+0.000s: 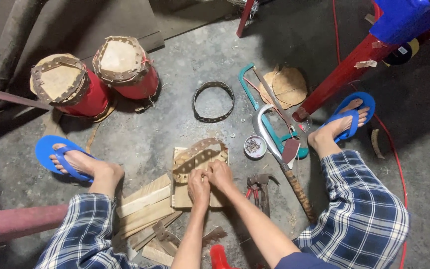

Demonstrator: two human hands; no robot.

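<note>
My left hand (198, 185) and my right hand (220, 174) meet over a small wooden board (181, 195) on the concrete floor between my legs. Both hands pinch a tan leather strip (195, 154) with holes punched along it. The strip curls in a loop across the board just beyond my fingers.
Two red drums (125, 67) with hide tops stand at the back left. A punched ring band (214, 101), teal hacksaw (255, 99), curved knife (274, 144), tin of nails (255, 146), hammer and pliers (259, 187) lie around. Wood slats (145, 206) are at the left, a red table leg (344, 74) at the right.
</note>
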